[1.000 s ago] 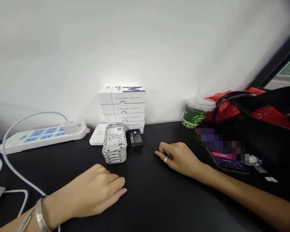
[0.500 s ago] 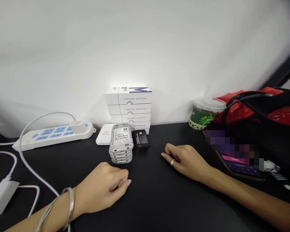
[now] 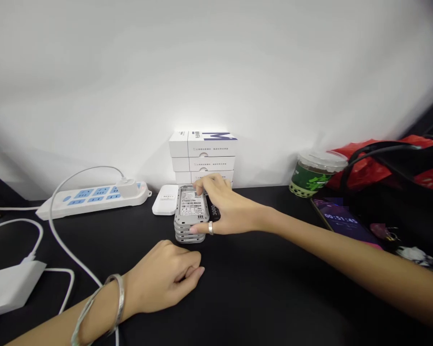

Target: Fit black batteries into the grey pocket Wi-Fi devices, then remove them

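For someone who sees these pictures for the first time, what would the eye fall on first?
Probably the right hand, laid over a stack of grey devices in the middle of the black tabletop. Behind them stands a pile of white boxes, and at the far right a red plastic bag catches the eye.

Bright wall [image 3: 216, 72] glare, blurred corners

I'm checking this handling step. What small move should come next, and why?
Probably lift the top grey unit straight up: the right hand has its fingers on it, and the black battery marked 3000 lies beside the stack, so a sideways slide could bump it.
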`<state>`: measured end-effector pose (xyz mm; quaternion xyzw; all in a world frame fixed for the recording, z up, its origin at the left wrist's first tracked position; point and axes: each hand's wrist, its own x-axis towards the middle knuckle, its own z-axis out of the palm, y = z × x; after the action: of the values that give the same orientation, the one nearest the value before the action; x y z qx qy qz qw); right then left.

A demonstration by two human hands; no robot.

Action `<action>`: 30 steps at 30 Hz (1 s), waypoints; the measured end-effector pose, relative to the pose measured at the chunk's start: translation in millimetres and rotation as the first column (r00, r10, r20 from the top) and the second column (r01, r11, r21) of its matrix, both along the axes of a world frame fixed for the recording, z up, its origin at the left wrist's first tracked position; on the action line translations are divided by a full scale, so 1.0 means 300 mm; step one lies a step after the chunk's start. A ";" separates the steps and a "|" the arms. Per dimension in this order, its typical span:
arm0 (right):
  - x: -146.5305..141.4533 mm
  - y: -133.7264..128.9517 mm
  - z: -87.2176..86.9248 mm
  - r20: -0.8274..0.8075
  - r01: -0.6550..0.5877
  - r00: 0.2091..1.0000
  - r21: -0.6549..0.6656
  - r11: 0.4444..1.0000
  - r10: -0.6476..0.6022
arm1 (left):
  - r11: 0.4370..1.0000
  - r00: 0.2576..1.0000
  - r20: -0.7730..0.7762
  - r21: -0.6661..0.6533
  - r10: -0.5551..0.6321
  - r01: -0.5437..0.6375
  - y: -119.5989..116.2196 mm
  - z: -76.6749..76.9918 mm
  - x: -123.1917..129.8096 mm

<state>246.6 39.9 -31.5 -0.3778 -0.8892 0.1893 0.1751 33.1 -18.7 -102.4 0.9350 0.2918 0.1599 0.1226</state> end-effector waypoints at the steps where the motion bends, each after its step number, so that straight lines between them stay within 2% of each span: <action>1: -0.004 -0.004 0.001 -0.001 0.004 1.000 0.008 1.000 -0.004 | 1.000 1.000 0.000 -0.001 0.002 -0.002 0.000 -0.001 0.000; 6: -0.022 -0.019 0.022 -0.007 0.021 1.000 -0.083 0.996 -0.022 | 1.000 1.000 0.006 -0.009 -0.003 0.003 0.006 0.005 0.003; 9: -0.020 -0.030 0.037 -0.014 0.076 0.997 -0.166 0.983 -0.080 | 1.000 1.000 0.011 0.000 -0.005 0.005 0.006 0.004 0.004; 11: 0.011 -0.060 0.037 -0.088 0.097 0.990 -0.134 0.986 -0.110 | 1.000 1.000 0.017 0.012 -0.003 0.003 0.000 0.001 0.001; 13: 0.070 -0.113 0.019 -0.205 0.081 0.975 -0.036 0.996 -0.087 | 1.000 1.000 0.023 0.019 -0.005 0.005 -0.011 0.006 -0.002; 16: 0.182 -0.212 -0.045 -0.280 0.088 0.957 0.011 0.996 -0.081 | 0.998 0.995 0.096 0.067 -0.027 0.020 -0.025 0.055 0.004; 19: 0.263 -0.287 -0.132 -0.187 0.111 0.973 -0.128 0.986 -0.134 | 0.987 0.983 0.182 0.154 0.011 -0.040 -0.001 0.158 0.043; 21: 0.284 -0.310 -0.179 -0.142 0.119 0.978 -0.213 0.970 -0.151 | 0.980 0.990 0.088 0.153 0.111 -0.124 0.045 0.226 0.089; 23: 0.288 -0.314 -0.207 -0.113 0.121 0.982 -0.248 0.961 -0.153 | 0.967 0.977 -0.155 0.229 0.148 -0.110 0.106 0.267 0.140; 24: 0.286 -0.313 -0.214 -0.102 0.122 0.983 -0.252 0.960 -0.152 | 0.967 0.967 -0.204 0.233 0.154 -0.105 0.136 0.274 0.164; 27: 0.285 -0.307 -0.217 -0.086 0.124 0.985 -0.264 0.956 -0.151 | 0.968 0.941 -0.282 0.220 0.186 -0.125 0.204 0.257 0.211; 30: 0.291 -0.309 -0.216 -0.082 0.119 0.986 -0.245 0.962 -0.144 | 0.965 0.929 -0.296 0.199 0.224 -0.169 0.229 0.228 0.221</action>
<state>334.1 -52.7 -96.2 -0.4445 -0.8230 0.3017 0.1845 99.3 50.1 -34.1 0.9215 0.3853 0.0438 -0.0226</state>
